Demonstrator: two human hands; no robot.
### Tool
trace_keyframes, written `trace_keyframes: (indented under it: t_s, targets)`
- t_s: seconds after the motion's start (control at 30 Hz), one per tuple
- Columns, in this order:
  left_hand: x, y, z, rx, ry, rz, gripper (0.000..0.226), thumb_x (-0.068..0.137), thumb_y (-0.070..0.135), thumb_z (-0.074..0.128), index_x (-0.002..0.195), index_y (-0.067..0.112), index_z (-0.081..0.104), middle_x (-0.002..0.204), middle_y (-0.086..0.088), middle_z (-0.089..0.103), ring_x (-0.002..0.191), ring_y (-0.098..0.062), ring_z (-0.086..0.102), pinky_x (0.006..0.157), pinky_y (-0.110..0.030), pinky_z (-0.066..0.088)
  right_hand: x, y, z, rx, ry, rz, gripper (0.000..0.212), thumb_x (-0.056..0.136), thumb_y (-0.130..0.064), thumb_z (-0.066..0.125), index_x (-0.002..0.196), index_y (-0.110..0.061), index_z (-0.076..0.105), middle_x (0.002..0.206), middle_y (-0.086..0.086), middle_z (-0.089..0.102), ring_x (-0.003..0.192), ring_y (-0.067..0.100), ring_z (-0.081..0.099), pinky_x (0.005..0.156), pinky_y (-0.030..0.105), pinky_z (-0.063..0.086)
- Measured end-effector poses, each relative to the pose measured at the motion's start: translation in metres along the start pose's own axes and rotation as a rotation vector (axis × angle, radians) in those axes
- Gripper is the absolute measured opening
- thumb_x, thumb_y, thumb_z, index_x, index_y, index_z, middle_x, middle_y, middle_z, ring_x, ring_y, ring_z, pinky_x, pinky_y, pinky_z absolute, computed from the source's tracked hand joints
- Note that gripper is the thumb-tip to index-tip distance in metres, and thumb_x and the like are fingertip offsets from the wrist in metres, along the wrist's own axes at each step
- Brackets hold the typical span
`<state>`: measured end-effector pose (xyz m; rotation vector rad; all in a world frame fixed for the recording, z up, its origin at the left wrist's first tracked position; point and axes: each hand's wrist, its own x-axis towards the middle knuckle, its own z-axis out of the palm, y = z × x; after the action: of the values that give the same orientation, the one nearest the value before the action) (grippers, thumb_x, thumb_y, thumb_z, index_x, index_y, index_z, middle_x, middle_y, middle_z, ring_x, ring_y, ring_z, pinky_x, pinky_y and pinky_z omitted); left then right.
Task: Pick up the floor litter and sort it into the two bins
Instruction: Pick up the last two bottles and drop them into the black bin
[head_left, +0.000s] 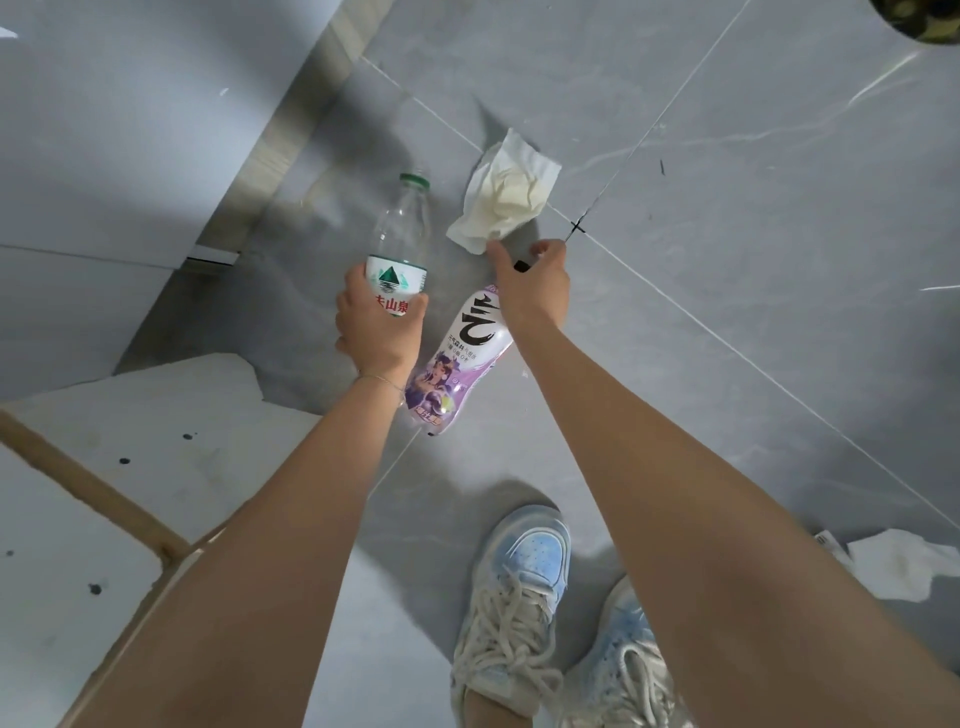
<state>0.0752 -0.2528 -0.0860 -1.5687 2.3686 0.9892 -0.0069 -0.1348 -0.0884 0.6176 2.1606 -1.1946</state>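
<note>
Clear plastic water bottle (400, 244) with a green neck ring sits in the left hand (376, 327), whose fingers close around its label. Just right of that hand, a purple bottle (462, 364) hangs from the right hand (530, 286), which holds it by the black cap end. The same hand pinches a corner of the white tissue (506, 192) lying on the grey floor (727, 208) just beyond the fingers. Another tissue (898, 566) lies far right, near the sneakers (519, 597).

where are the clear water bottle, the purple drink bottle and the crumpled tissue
clear water bottle (401, 228), head view, on its clear upper body
purple drink bottle (467, 358), head view, on the middle of its label
crumpled tissue (506, 195), head view, on its creased centre
</note>
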Motion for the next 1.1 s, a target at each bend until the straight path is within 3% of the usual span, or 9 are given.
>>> trace_keyframes:
  t_s: [0.13, 0.2, 0.33, 0.43, 0.57, 0.73, 0.8, 0.97, 1.1]
  targets:
    - [0.000, 0.000, 0.003, -0.032, 0.014, -0.008, 0.059, 0.071, 0.031, 0.074, 0.122, 0.020, 0.048, 0.118, -0.004, 0.063, 0.106, -0.030, 0.059, 0.095, -0.051, 0.046, 0.006, -0.004, -0.002, 0.003, -0.037, -0.026, 0.061, 0.080, -0.051, 0.070, 0.121, -0.012, 0.049, 0.105, -0.003, 0.056, 0.095, 0.016, 0.054, 0.076, 0.027, 0.040]
    - [-0.002, 0.001, 0.004, -0.013, 0.023, 0.000, 0.060, 0.072, 0.031, 0.074, 0.124, 0.018, 0.048, 0.119, -0.005, 0.062, 0.107, -0.032, 0.058, 0.096, -0.051, 0.045, 0.007, -0.006, 0.000, -0.013, -0.044, -0.011, 0.062, 0.078, -0.052, 0.072, 0.119, -0.011, 0.049, 0.100, -0.004, 0.053, 0.091, 0.016, 0.053, 0.074, 0.028, 0.039]
    - [-0.002, 0.000, 0.006, 0.002, 0.026, 0.003, 0.064, 0.072, 0.031, 0.075, 0.128, 0.017, 0.046, 0.123, -0.007, 0.059, 0.110, -0.033, 0.057, 0.097, -0.052, 0.044, 0.003, 0.001, -0.007, -0.054, -0.053, -0.006, 0.058, 0.079, -0.049, 0.072, 0.113, -0.008, 0.050, 0.095, -0.001, 0.054, 0.099, 0.025, 0.060, 0.076, 0.033, 0.045]
    - [-0.010, 0.001, -0.001, -0.040, -0.003, 0.027, 0.067, 0.066, 0.030, 0.077, 0.125, 0.012, 0.048, 0.122, -0.011, 0.057, 0.112, -0.033, 0.054, 0.096, -0.049, 0.046, -0.009, 0.009, -0.033, -0.062, -0.036, 0.013, 0.058, 0.080, -0.048, 0.072, 0.116, -0.009, 0.050, 0.103, 0.000, 0.054, 0.103, 0.024, 0.059, 0.079, 0.032, 0.045]
    - [-0.051, 0.023, -0.028, -0.213, 0.010, -0.015, 0.065, 0.057, 0.031, 0.075, 0.113, 0.013, 0.049, 0.112, -0.007, 0.053, 0.106, -0.030, 0.057, 0.095, -0.044, 0.049, -0.039, 0.001, -0.089, -0.108, -0.001, 0.001, 0.055, 0.080, -0.045, 0.073, 0.118, -0.011, 0.050, 0.103, -0.003, 0.051, 0.103, 0.021, 0.056, 0.080, 0.031, 0.044]
    - [-0.123, 0.099, -0.074, -0.385, -0.263, 0.016, 0.061, 0.074, 0.002, 0.072, 0.118, 0.018, 0.034, 0.112, -0.010, 0.054, 0.093, -0.019, 0.056, 0.075, -0.013, 0.047, -0.085, -0.034, -0.173, -0.171, 0.003, -0.003, 0.045, 0.079, -0.038, 0.075, 0.110, -0.012, 0.056, 0.115, 0.004, 0.055, 0.101, 0.020, 0.054, 0.075, 0.028, 0.037]
    - [-0.150, 0.142, -0.090, -0.404, -0.393, 0.060, 0.063, 0.076, 0.002, 0.073, 0.119, 0.023, 0.032, 0.117, -0.013, 0.055, 0.094, -0.020, 0.058, 0.077, -0.018, 0.049, -0.100, -0.054, -0.211, -0.153, 0.023, 0.014, 0.038, 0.079, -0.033, 0.076, 0.104, -0.010, 0.059, 0.112, 0.004, 0.050, 0.090, 0.019, 0.052, 0.073, 0.027, 0.037]
    - [-0.204, 0.265, -0.115, -0.486, -0.629, 0.111, 0.088, 0.068, 0.044, 0.083, 0.135, 0.037, 0.027, 0.138, -0.008, 0.050, 0.124, -0.024, 0.055, 0.104, -0.043, 0.046, -0.129, -0.109, -0.315, -0.051, 0.121, 0.023, 0.030, 0.080, -0.025, 0.076, 0.098, -0.007, 0.060, 0.104, 0.001, 0.040, 0.083, 0.018, 0.050, 0.074, 0.028, 0.041]
    - [-0.251, 0.355, -0.112, -0.544, -0.673, 0.149, 0.063, 0.091, 0.029, 0.065, 0.140, 0.021, 0.027, 0.115, 0.002, 0.060, 0.103, -0.009, 0.063, 0.092, -0.030, 0.051, -0.141, -0.153, -0.399, 0.046, 0.225, 0.018, 0.024, 0.080, -0.020, 0.073, 0.095, -0.006, 0.061, 0.105, 0.003, 0.042, 0.069, 0.006, 0.047, 0.072, 0.020, 0.037]
